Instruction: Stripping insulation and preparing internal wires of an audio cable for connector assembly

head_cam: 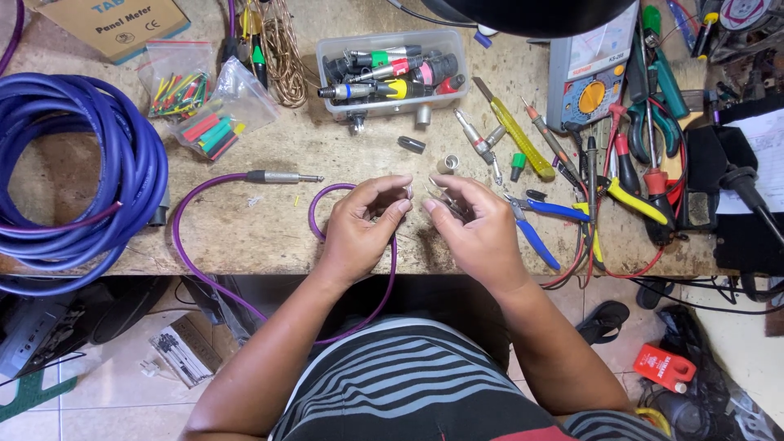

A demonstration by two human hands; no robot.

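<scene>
My left hand pinches the end of a thin purple cable over the worn workbench. The cable loops off the front edge and back, and its other end carries a metal jack plug lying on the bench. My right hand is closed on blue-handled pliers, whose jaws meet the cable end between my fingertips. What sits exactly at the cable tip is hidden by my fingers.
A thick blue cable coil fills the left. A clear tub of connectors, bags of coloured tubing, loose connector parts, a yellow screwdriver, a multimeter and more pliers crowd the back and right.
</scene>
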